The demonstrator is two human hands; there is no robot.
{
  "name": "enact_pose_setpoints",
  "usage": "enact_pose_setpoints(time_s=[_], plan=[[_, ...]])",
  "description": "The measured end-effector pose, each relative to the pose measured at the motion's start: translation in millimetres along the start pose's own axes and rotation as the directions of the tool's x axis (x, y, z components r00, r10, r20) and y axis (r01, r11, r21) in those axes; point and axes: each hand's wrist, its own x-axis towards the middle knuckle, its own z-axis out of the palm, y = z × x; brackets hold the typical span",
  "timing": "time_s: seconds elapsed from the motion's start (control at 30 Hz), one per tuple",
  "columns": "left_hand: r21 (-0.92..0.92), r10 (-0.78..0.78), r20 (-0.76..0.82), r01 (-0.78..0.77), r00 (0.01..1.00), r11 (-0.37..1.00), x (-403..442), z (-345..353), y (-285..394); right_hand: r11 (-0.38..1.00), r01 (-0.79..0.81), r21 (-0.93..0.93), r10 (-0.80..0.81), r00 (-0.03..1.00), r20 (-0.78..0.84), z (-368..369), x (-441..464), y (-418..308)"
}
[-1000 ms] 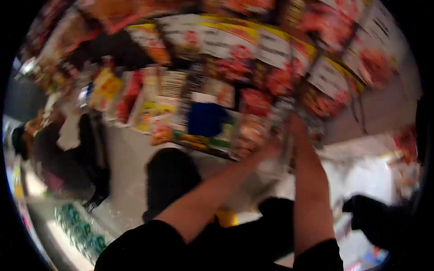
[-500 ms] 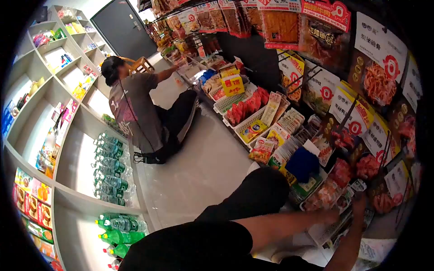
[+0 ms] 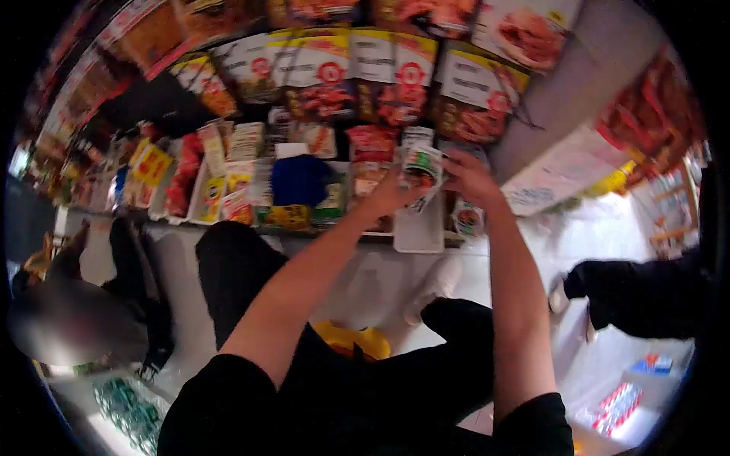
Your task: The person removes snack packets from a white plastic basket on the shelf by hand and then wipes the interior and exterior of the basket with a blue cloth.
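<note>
Over a white plastic basket (image 3: pixel 418 235), my left hand (image 3: pixel 389 194) grips the left side of a small green-and-white snack packet (image 3: pixel 423 163). My right hand (image 3: pixel 470 179) is closed at the packet's right edge, its fingertips partly blurred. More packets seem to lie just under it, but I cannot make out how many. Left of the basket are red and pink snack packs (image 3: pixel 371 152). Another small packet (image 3: pixel 467 219) lies below my right hand, partly covered by my wrist. A dark blue cloth-like item (image 3: pixel 300 180) rests on the packs further left.
Hanging snack bags (image 3: pixel 395 76) fill the rack above. Baskets of snacks, with a yellow pack (image 3: pixel 150 163), run left. A seated person (image 3: pixel 76 319) is at the left; another person's dark-trousered leg (image 3: pixel 639 298) is at the right. Bottles (image 3: pixel 125 414) stand on the lower-left shelf.
My view has swung right and down, bringing the basket to the middle. My hands, earlier low among the packets, now hold a snack packet up above the basket.
</note>
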Motion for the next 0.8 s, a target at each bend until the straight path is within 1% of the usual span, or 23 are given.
enact_pose_setpoints(time_s=[0.03, 0.07, 0.13, 0.17, 0.23, 0.27, 0.3, 0.33, 0.37, 0.47, 0.5, 0.6, 0.63, 0.7, 0.73, 0.77, 0.8], plan=[[-0.107, -0.159, 0.07, 0.166, 0.985, 0.98, -16.3, 0.6, 36.0, 0.995, 0.001, 0.105, -0.008, 0.998, 0.064, -5.9, -5.8, 4.6], [-0.162, -0.207, 0.165, 0.234, 0.964, 0.959, -21.3, 0.2, 34.8, 0.979, -0.006, 0.202, -0.021, 0.991, 0.133, -7.7, -6.8, 11.6], [-0.227, -0.288, 0.33, 0.372, 0.899, 0.9, -26.0, 10.1, 33.0, 0.962, 0.039, 0.27, -0.024, 0.998, -0.057, -10.6, -13.8, 31.4], [-0.274, -0.298, 0.326, 0.391, 0.897, 0.879, -30.2, 19.8, 35.1, 0.951, 0.065, 0.301, -0.023, 0.989, -0.143, -14.0, -18.0, 42.0], [-0.367, -0.328, 0.313, 0.432, 0.892, 0.824, -41.3, 34.4, 41.8, 0.954, -0.043, 0.298, 0.089, 0.986, -0.142, -25.1, -20.2, 67.2], [-0.395, -0.322, 0.276, 0.413, 0.905, 0.821, -42.8, 43.7, 36.3, 0.95, -0.1, 0.295, 0.146, 0.979, -0.14, -31.4, -22.9, 77.8], [-0.423, -0.319, 0.239, 0.393, 0.917, 0.816, -42.2, 54.9, 23.6, 0.958, -0.147, 0.245, 0.194, 0.964, -0.183, -28.9, -30.6, 83.5], [-0.45, -0.317, 0.199, 0.373, 0.927, 0.811, -42.1, 61.5, 25.5, 0.961, -0.197, 0.196, 0.24, 0.944, -0.227, -20.5, -38.4, 89.7], [-0.274, -0.481, 0.074, 0.481, 0.874, 0.833, -38.2, 68.9, 28.1, 0.956, -0.251, 0.149, 0.284, 0.919, -0.273, -13.5, -44.5, 94.6], [-0.52, -0.513, 0.199, 0.534, 0.835, 0.667, -23.0, 85.0, 0.3, 0.974, -0.212, 0.076, 0.219, 0.972, -0.091, 4.6, -72.7, 72.5], [-0.618, -0.472, 0.271, 0.527, 0.839, 0.583, -23.3, 85.6, 2.7, 0.985, -0.17, 0.029, 0.173, 0.971, -0.163, 6.1, -77.6, 65.2], [-0.622, -0.475, 0.369, 0.592, 0.799, 0.513, -28.5, 75.3, 53.5, 0.986, -0.113, -0.12, 0.074, 0.955, -0.288, -11.9, -71.3, 66.1], [-0.601, -0.485, 0.372, 0.604, 0.792, 0.524, -25.5, 80.9, 50.6, 0.984, 0.005, -0.177, -0.059, 0.953, -0.299, -19.3, -67.7, 68.9], [-0.559, -0.503, 0.376, 0.623, 0.778, 0.547, -16.3, 96.5, 36.7, 0.997, 0.062, 0.036, -0.047, 0.945, -0.324, -34.1, -56.6, 80.8], [-0.565, -0.463, 0.376, 0.594, 0.803, 0.573, -11.3, 104.0, 26.2, 0.986, 0.09, 0.142, -0.038, 0.942, -0.334, -38.5, -53.3, 81.5], [-0.571, -0.423, 0.373, 0.564, 0.826, 0.597, -5.6, 110.8, 14.9, 0.992, 0.065, 0.109, -0.021, 0.932, -0.363, -43.9, -49.3, 81.9], [-0.577, -0.382, 0.369, 0.531, 0.847, 0.621, -2.3, 111.4, 16.9, 0.993, 0.075, 0.092, -0.035, 0.924, -0.38, -44.9, -45.9, 79.0]])
